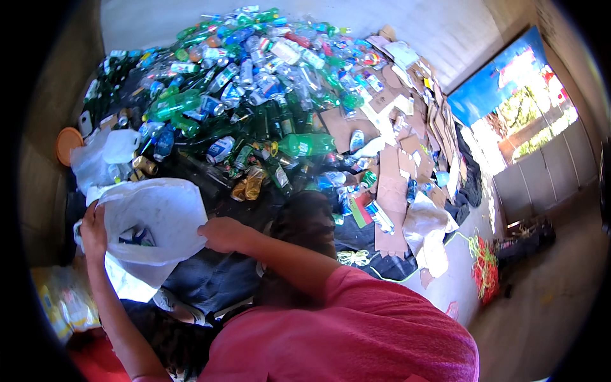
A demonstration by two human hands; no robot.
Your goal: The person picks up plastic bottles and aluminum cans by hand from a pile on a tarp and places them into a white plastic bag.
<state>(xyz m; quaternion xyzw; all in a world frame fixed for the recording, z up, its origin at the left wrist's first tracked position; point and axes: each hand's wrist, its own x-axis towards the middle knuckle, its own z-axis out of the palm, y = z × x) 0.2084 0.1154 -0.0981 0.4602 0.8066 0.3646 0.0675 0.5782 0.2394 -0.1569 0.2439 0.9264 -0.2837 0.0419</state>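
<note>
A large white sack (pixel 153 210) hangs with its mouth held wide between my two hands. My left hand (pixel 94 229) is closed on the sack's left rim. On the opposite side, my right hand (pixel 223 234) pinches the right rim. Down inside lie a few crumpled pieces, perhaps cans (pixel 137 237), in blue and silver; their exact kind is hard to make out. Just beyond the sack are a gold can (pixel 145 165) and a white plastic jug (pixel 121 146). Crushed gold cans (pixel 248 184) lie past my right hand.
A big heap of plastic bottles (pixel 280 83) and cans spreads ahead against the wall. Flattened cardboard (pixel 391 197) is piled to its right, beside a white plastic bag (pixel 426 226). Red and yellow cord (pixel 485 270) lies farther right, near a bright opening. Black sheeting (pixel 210 280) covers the floor.
</note>
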